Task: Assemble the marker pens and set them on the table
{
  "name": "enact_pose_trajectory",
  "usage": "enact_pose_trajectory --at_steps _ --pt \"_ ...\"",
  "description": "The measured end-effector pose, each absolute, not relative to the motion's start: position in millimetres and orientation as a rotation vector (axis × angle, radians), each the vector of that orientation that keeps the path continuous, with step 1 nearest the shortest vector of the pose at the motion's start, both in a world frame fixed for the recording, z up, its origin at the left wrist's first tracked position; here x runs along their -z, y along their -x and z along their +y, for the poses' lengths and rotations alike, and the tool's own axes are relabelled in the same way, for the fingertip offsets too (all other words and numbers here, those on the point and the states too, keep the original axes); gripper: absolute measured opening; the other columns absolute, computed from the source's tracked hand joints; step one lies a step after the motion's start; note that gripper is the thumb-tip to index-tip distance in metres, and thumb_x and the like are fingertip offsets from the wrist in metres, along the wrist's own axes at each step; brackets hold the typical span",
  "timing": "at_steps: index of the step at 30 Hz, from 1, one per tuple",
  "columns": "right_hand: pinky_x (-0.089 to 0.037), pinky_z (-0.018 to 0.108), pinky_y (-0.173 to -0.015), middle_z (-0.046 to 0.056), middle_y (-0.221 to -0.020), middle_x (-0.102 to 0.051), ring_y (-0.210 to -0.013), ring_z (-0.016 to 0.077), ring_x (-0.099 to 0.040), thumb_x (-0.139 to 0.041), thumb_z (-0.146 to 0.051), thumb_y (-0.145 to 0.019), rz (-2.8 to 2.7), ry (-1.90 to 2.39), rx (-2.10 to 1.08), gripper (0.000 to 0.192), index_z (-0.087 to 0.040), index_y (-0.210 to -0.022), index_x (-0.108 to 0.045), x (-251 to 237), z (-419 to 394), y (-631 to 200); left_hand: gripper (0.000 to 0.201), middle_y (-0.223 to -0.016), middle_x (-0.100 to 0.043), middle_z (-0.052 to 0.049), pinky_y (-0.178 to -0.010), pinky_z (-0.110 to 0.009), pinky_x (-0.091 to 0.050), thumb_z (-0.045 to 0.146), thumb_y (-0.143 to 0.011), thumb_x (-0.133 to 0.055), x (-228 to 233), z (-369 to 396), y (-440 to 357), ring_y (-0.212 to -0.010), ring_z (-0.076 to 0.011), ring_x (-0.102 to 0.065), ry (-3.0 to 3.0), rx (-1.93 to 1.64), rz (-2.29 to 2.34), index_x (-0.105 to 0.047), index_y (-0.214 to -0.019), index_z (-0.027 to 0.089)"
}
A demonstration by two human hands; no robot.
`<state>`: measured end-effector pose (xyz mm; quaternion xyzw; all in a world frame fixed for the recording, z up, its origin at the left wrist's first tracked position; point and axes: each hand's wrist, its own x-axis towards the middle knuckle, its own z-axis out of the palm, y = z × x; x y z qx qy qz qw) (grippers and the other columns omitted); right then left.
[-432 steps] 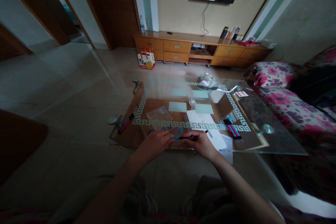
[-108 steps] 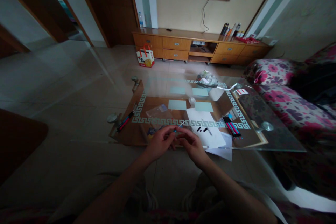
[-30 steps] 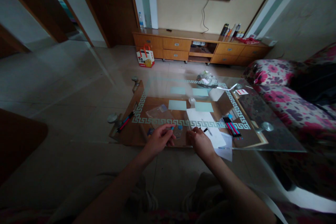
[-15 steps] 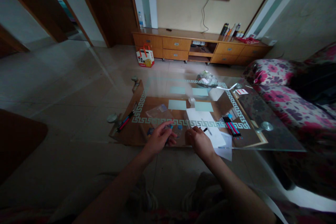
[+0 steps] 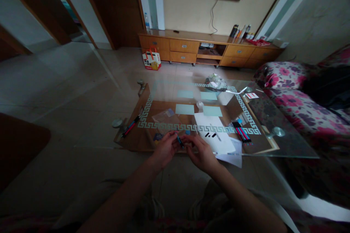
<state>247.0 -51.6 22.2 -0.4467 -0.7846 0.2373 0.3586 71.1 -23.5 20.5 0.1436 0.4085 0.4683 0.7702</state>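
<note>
Pen assembly at a glass coffee table [image 5: 273,149], step judged to be the fitting together of a small pen part held between both hands. Left hand [image 5: 164,150]: fingers curled, thumb and forefinger pinched on the near end of a short blue-and-black pen piece [image 5: 179,141]. Right hand [image 5: 199,152]: fingers bent inward, fingertips meeting the same piece from the other side; whether it grips a second part of its own is too small to tell. The piece sits just above the table's near edge, between the two hands. Next move, as a judgement: fine alignment of the small parts end to end, with a steady pinch, since the piece is short and could slip. Nearby on the glass: white paper sheet [image 5: 212,131] bearing two small black caps [image 5: 210,135], just right of the hands; row of coloured pens [image 5: 242,131] farther right; second pen cluster [image 5: 130,126] at the left corner; clear plastic bag [image 5: 165,117] beyond the hands.
</note>
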Motion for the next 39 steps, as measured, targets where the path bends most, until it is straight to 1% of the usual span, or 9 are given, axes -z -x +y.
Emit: enact_pose_trajectory --at_steps 6,9,13,19,26,29,33,36,39 --pt "-0.054 0.033 -0.085 0.007 -0.104 -0.063 -0.095 0.0190 -0.062 -0.058 -0.018 -0.091 -2.041 1.091 -0.600 0.040 -0.024 -0.130 -0.054 -23.4 -54.0 -245.2 0.003 -0.085 -0.070 -0.007 -0.065 -0.026 -0.055 0.012 -0.093 -0.055 -13.4 -26.8 -74.6 -0.071 -0.0159 -0.070 -0.282 -0.980 0.903 -0.056 -0.095 0.015" --pt "-0.055 0.031 -0.083 0.007 -0.103 -0.064 -0.093 0.0183 -0.063 -0.058 -0.019 -0.092 -2.023 1.070 -0.590 0.034 -0.024 -0.125 -0.057 -22.3 -53.1 -245.2 0.002 -0.083 -0.070 -0.007 -0.064 -0.025 -0.055 0.013 -0.092 -0.057 -10.2 -27.8 -74.9 -0.070 -0.0156 -0.070 -0.291 -0.965 0.870 -0.057 -0.093 0.014" --pt "-0.055 0.031 -0.083 0.007 -0.101 -0.065 -0.092 0.0182 -0.064 -0.056 -0.018 -0.092 -1.992 1.080 -0.576 0.029 -0.024 -0.120 -0.060 -20.6 -53.1 -246.1 0.002 -0.083 -0.070 -0.007 -0.066 -0.028 -0.056 0.013 -0.092 -0.056 -7.7 -28.1 -74.7 -0.068 -0.0163 -0.069 -0.287 -0.959 0.853 -0.058 -0.093 0.014" --pt "-0.055 0.032 -0.081 0.007 -0.099 -0.065 -0.091 0.0186 -0.063 -0.057 -0.017 -0.091 -1.982 1.060 -0.527 0.028 -0.024 -0.118 -0.061 -21.1 -53.6 -246.9 0.006 -0.096 -0.073 -0.014 -0.075 -0.032 -0.057 0.012 -0.091 -0.054 -8.3 -24.3 -72.6 -0.084 -0.0208 -0.072 -0.278 -1.006 0.887 -0.059 -0.091 0.013" --pt "-0.054 0.032 -0.078 0.006 -0.095 -0.064 -0.085 0.0179 -0.062 -0.058 -0.016 -0.089 -1.958 1.044 -0.503 0.029 -0.023 -0.117 -0.061 -20.5 -55.6 -246.4 0.005 -0.099 -0.074 -0.014 -0.082 -0.034 -0.056 0.011 -0.087 -0.058 -10.7 -22.2 -70.7 -0.090 -0.0216 -0.072 -0.307 -1.065 0.907 -0.061 -0.090 0.013" --pt "-0.053 0.031 -0.074 0.006 -0.091 -0.064 -0.082 0.0177 -0.062 -0.058 -0.018 -0.089 -1.912 1.050 -0.474 0.027 -0.023 -0.116 -0.062 -21.2 -57.0 -246.5 0.005 -0.100 -0.074 -0.013 -0.083 -0.033 -0.056 0.010 -0.086 -0.060 -10.1 -21.0 -69.1 -0.089 -0.0198 -0.072 -0.335 -1.081 0.930 -0.060 -0.091 0.013" --pt "-0.052 0.032 -0.074 0.004 -0.088 -0.064 -0.078 0.0176 -0.061 -0.058 -0.021 -0.090 -1.827 1.157 -0.446 0.022 -0.024 -0.111 -0.063 -22.3 -54.8 -248.6 0.005 -0.101 -0.073 -0.013 -0.084 -0.029 -0.054 0.010 -0.088 -0.062 -9.3 -18.9 -68.4 -0.091 -0.0171 -0.071 -0.383 -1.092 0.978 -0.060 -0.091 0.014" --pt "-0.051 0.032 -0.076 0.005 -0.089 -0.065 -0.078 0.0179 -0.061 -0.056 -0.022 -0.090 -1.798 1.299 -0.423 0.020 -0.022 -0.109 -0.063 -20.0 -49.7 -251.5 0.007 -0.102 -0.073 -0.015 -0.084 -0.031 -0.054 0.015 -0.088 -0.065 -6.8 -16.9 -69.4 -0.092 -0.0192 -0.071 -0.437 -1.090 1.013 -0.060 -0.093 0.014" --pt "-0.050 0.033 -0.081 0.007 -0.096 -0.067 -0.085 0.0196 -0.062 -0.056 -0.022 -0.089 -1.849 1.435 -0.412 0.023 -0.020 -0.112 -0.063 -16.1 -45.5 -253.4 0.014 -0.096 -0.073 -0.013 -0.084 -0.033 -0.053 0.021 -0.085 -0.070 -4.3 -13.7 -68.7 -0.085 -0.0204 -0.070 -0.673 -1.110 1.078 -0.065 -0.096 0.014"
